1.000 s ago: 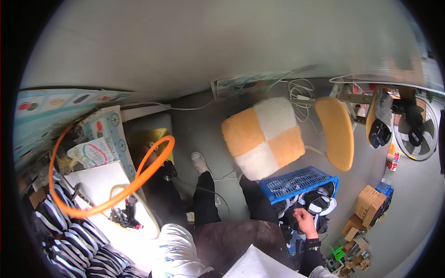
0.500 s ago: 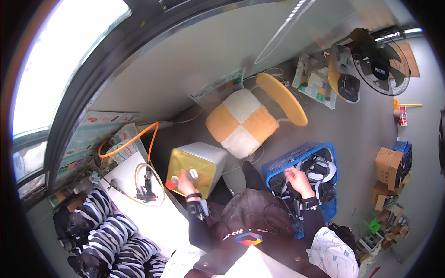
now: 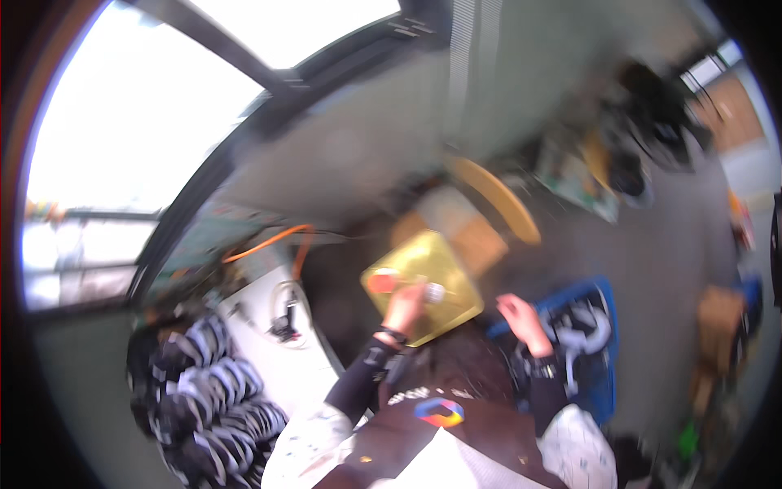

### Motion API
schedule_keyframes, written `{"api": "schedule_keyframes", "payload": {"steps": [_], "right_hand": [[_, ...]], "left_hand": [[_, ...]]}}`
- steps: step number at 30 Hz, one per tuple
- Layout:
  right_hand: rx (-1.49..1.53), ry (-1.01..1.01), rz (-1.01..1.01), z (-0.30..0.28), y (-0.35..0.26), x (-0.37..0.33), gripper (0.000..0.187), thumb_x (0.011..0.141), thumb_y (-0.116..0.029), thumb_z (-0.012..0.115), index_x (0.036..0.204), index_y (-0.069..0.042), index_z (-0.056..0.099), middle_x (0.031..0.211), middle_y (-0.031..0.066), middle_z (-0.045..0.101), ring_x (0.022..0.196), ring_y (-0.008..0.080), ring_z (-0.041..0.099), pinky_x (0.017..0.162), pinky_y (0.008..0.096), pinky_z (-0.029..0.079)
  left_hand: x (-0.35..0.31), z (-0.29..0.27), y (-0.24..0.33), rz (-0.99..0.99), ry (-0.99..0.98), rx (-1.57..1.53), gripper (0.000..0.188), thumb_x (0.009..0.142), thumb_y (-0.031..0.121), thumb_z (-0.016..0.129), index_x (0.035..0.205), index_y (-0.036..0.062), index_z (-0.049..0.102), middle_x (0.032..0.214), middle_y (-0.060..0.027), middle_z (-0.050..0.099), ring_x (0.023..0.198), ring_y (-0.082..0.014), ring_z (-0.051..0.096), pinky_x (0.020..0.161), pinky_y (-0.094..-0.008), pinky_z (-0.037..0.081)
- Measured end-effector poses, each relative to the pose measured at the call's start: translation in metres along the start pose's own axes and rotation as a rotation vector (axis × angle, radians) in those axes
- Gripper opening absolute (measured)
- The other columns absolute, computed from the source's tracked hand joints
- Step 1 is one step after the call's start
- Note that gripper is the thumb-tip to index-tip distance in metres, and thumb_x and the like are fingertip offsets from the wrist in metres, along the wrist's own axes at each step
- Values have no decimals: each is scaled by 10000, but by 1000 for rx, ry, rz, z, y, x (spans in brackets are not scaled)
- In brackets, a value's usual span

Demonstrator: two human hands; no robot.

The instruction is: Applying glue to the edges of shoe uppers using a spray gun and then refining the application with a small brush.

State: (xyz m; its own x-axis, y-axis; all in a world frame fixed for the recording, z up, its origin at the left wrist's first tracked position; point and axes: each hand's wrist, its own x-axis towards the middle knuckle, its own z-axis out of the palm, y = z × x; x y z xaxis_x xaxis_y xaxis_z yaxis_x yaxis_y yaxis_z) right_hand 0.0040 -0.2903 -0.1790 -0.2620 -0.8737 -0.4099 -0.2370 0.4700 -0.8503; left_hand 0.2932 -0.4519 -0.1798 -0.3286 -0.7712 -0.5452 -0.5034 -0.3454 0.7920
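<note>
My left hand (image 3: 405,311) is closed at the top of a square metal tin can (image 3: 450,308) with a gold lid. A red cap (image 3: 381,281) sits beside my fingers, and a small pale patch is on the lid on their other side. The tin is in front of my apron, over the near part of a padded chair; my fingers hide the handle. My right hand (image 3: 523,322) hovers by the near-left rim of a blue plastic basket (image 3: 609,359), with fingers loosely bent and apart and nothing visible in them. Black and grey padded items (image 3: 582,330) fill the basket.
At left, a white table (image 3: 281,371) carries a small black device with a hose (image 3: 285,322) and rows of black-and-grey padded pieces (image 3: 216,391). Beyond the tin is a chair with a yellow backrest (image 3: 497,196). A fan (image 3: 660,122) and cardboard boxes (image 3: 717,326) stand at right.
My left hand has brought the tin up and to the right, from beside the table to in front of me. My right hand remains near the basket. The view has turned and blurred.
</note>
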Motion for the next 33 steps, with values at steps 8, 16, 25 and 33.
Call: {"api": "schedule_keyframes", "payload": {"steps": [8, 16, 25, 33], "right_hand": [[28, 32, 87, -29, 71, -14, 185, 992, -74, 627, 1142, 16, 689, 930, 120, 768, 874, 192, 745, 822, 319, 582], [68, 60, 153, -45, 73, 6, 169, 998, -57, 606, 1127, 22, 684, 918, 117, 763, 864, 188, 744, 825, 314, 583], [-24, 31, 76, -44, 47, 44, 187, 984, -87, 633, 1126, 13, 700, 925, 129, 776, 871, 206, 762, 815, 329, 591], [-110, 30, 66, -52, 46, 39, 190, 970, -119, 674, 1116, -2, 711, 935, 137, 778, 875, 220, 764, 811, 342, 589]], "left_hand": [[96, 75, 35, -237, 32, -158, 533, 1053, 509, 528, 891, 29, 693, 659, -42, 629, 541, -124, 572, 529, -314, 452], [162, 119, 24, -176, -86, -59, 516, 1057, 477, 521, 894, 23, 704, 667, -53, 698, 608, -160, 679, 617, -326, 522], [146, 62, 41, 325, 390, 815, 409, 909, 249, 701, 1146, -28, 514, 1098, -244, 568, 953, -422, 667, 748, -481, 598], [155, 33, 26, 418, 241, 1097, 244, 904, 336, 664, 909, 93, 684, 856, -150, 716, 801, -334, 723, 650, -449, 596]]}}
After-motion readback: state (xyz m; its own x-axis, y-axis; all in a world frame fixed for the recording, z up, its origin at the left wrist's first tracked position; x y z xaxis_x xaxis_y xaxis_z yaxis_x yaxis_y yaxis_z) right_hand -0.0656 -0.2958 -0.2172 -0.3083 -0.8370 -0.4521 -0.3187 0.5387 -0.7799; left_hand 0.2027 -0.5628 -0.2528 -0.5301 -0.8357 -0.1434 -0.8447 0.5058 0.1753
